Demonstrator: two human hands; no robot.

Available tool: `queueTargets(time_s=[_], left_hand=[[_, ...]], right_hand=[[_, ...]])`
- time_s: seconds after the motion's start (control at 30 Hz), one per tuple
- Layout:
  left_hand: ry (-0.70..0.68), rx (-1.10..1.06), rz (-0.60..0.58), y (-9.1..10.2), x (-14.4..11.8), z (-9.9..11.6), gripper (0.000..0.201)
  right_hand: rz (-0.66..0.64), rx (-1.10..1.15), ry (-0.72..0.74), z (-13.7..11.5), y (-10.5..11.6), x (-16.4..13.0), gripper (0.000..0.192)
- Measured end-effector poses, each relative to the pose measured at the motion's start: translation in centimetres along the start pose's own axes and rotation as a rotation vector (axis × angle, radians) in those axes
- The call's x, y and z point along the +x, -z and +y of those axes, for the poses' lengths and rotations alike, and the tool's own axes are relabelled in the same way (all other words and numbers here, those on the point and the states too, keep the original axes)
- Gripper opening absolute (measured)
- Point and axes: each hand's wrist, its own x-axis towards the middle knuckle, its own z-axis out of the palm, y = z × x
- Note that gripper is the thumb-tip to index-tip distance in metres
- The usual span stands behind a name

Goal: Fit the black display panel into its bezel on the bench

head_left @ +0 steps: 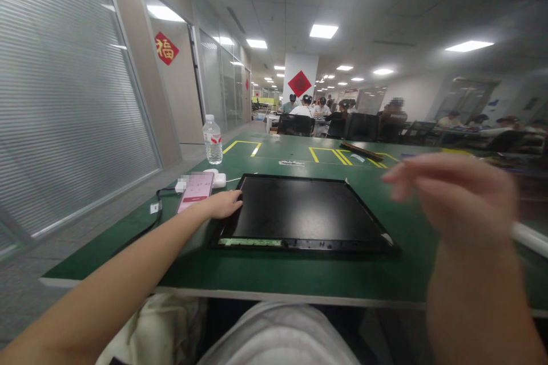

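A black flat display panel (295,205) lies face up on the green table, with a greenish strip (250,242) along the left of its near edge. At the panel's left edge, my left hand (225,204) grips the frame with its fingertips over the rim. My right hand (466,199) is raised to the right of the panel, apart from it and blurred by motion. Its fingers look drawn together in a pinch; whatever may be between them cannot be made out. A small pale tab (387,238) shows at the panel's near right corner.
Left of the panel are a phone (197,189), a white charger (219,179), a black cable (157,211) and a water bottle (212,140). A dark bar (362,151) lies beyond, near yellow tape marks (242,142). A white object (531,239) sits at right. People sit in the background.
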Motion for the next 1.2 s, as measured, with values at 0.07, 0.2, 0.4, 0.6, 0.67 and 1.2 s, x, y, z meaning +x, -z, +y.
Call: queueTargets(time_s=[0.07, 0.2, 0.4, 0.6, 0.67, 1.2], left_hand=[[0.013, 0.015, -0.042, 0.6, 0.6, -0.1, 0.049], [0.068, 0.090, -0.053, 1.5, 1.3, 0.1, 0.042], [0.173, 0.217, 0.062, 0.4, 0.3, 1.4, 0.048], [0.191, 0.137, 0.154, -0.8, -0.7, 1.5, 0.051], [0.175, 0.072, 0.176, -0.8, -0.6, 1.1, 0.053], [0.273, -1.134, 0.339, -0.8, 0.5, 1.1, 0.044]], right_hand=[[0.037, -0.011, -0.022, -0.2, -0.1, 2.4, 0.046], [0.063, -0.036, -0.087, 1.5, -0.8, 5.9, 0.047], [-0.010, -0.378, -0.333, 6.7, -1.4, 6.4, 0.045], [-0.112, -0.474, -0.351, 7.5, -1.8, 5.9, 0.043], [-0.102, -0.486, -0.329, 7.5, -2.2, 5.7, 0.045], [-0.070, -0.499, -0.319, 8.0, -2.8, 5.6, 0.042]])
